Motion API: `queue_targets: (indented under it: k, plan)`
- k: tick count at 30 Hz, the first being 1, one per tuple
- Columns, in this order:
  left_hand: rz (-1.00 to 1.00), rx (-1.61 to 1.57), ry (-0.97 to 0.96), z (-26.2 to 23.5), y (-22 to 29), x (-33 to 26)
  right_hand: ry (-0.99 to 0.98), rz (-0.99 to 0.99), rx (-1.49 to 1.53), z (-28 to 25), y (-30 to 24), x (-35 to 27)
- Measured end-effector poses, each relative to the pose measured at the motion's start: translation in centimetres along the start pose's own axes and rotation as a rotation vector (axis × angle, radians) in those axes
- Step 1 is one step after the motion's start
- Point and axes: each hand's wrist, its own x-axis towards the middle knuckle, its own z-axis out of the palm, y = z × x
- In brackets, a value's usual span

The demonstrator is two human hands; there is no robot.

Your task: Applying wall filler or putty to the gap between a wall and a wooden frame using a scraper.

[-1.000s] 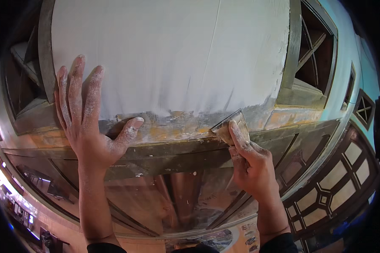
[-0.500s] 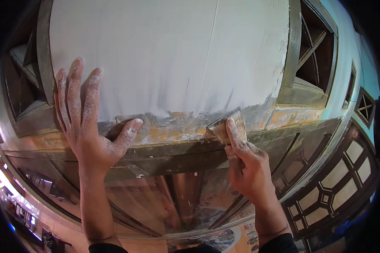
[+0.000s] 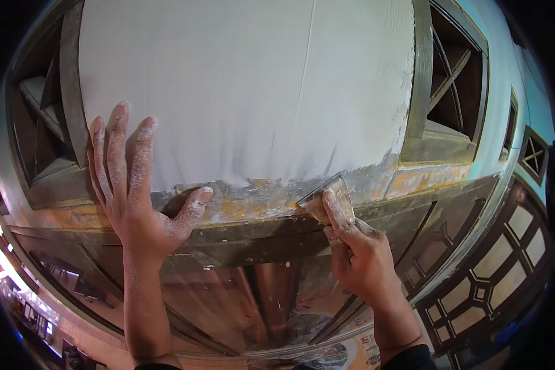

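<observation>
White filler covers the wall panel (image 3: pixel 246 86), with dark streaks along its lower part. Under it runs a rough grey and orange strip (image 3: pixel 246 200) where the old surface shows. My left hand (image 3: pixel 139 203), dusted white, lies spread against the left side of the panel, thumb stretched toward the strip. In my right hand (image 3: pixel 361 246) is a putty knife (image 3: pixel 328 198), its wide blade slanted at the strip's right half. My thumb presses along the blade; the handle is hidden in my fist.
Wooden vent frames with crossed slats stand on the left (image 3: pixel 43 117) and the right (image 3: pixel 453 80). A dark wooden ledge (image 3: pixel 259 237) runs below the strip, above glazed panels. A latticed door (image 3: pixel 493 271) is at far right.
The view has shifted slightly, so the wall and my left hand sit a little lower. The putty knife is slightly further left and lower along the strip, still in my right hand.
</observation>
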Motion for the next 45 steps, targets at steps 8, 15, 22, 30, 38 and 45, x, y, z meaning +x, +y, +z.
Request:
queue_targets:
  k: [8,15,22,30,38,45]
  plan:
    - [-0.003,-0.020,-0.001,1.1,0.3,-0.3,0.027,-0.016,-0.022,0.4,1.0,-0.1]
    - [-0.013,-0.048,0.035,0.9,0.3,-0.2,-0.004,0.013,-0.021,0.0,0.3,0.0]
    - [-0.028,-0.050,0.048,1.0,0.4,-0.2,0.003,0.020,0.025,0.3,-0.3,0.5]
    - [0.009,-0.018,0.022,1.1,0.2,-0.4,-0.031,0.000,0.009,0.0,0.0,0.6]
    - [0.010,-0.025,0.035,0.9,0.1,-0.3,-0.037,-0.025,-0.004,0.2,-0.5,0.7]
    - [0.028,-0.034,0.039,1.1,-0.2,-0.5,-0.033,-0.010,0.017,0.7,-0.5,0.7]
